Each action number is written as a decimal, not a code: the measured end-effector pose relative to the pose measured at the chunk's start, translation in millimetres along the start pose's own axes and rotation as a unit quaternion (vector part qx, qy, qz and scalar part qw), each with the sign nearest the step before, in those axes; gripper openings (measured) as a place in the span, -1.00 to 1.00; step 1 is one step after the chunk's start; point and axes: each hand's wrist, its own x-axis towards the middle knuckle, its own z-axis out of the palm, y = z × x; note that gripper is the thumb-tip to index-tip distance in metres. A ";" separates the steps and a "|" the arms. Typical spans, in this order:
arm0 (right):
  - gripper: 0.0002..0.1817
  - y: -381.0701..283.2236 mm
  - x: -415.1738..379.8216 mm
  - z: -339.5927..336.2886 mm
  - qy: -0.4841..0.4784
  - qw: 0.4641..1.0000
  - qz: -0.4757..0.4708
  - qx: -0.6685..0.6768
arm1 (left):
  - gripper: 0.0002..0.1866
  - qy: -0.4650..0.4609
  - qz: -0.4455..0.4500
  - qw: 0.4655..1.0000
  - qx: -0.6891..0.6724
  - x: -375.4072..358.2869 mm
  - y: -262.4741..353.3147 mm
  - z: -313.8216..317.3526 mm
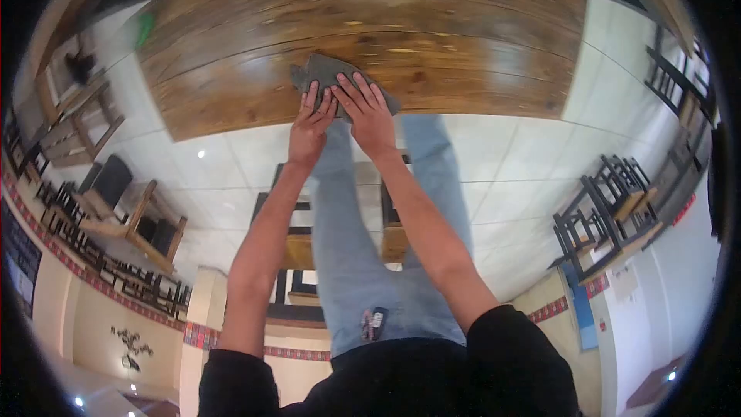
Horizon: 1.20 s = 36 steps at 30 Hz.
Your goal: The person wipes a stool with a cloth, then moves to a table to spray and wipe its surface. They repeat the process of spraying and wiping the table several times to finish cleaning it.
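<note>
A dark grey cloth (pixel 328 69) lies folded and creased on the wooden table (pixel 494 62), close to its near edge. My left hand (pixel 312 125) rests on the cloth's near side, fingers stretched out over it. Beside it, my right hand (pixel 367 116) presses flat on the cloth with its fingers spread a little. Both hands are open and almost touch each other. The cloth's part beneath my palms and fingers is hidden.
Below the table edge stand my legs in light jeans (pixel 343 208), with a wooden chair (pixel 297 251) behind them. More chairs stand at the left (pixel 143 220) and stacked ones at the right (pixel 610 216). A blurred green object (pixel 144 29) shows at the table's left end.
</note>
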 end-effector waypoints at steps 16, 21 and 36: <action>-0.10 328.7 -120.2 -194.3 0.244 0.940 0.238 -0.030 | -0.61 -0.111 0.284 0.950 -0.073 299.2 312.2 199.5; -0.13 338.8 -120.7 -195.7 0.216 0.943 0.230 -0.107 | -0.55 -0.104 0.269 0.954 -0.085 311.4 316.0 168.7; -0.38 296.2 -9.7 -158.4 0.371 0.828 0.409 -0.099 | 0.07 0.088 -0.152 0.972 0.153 126.1 81.1 -2.9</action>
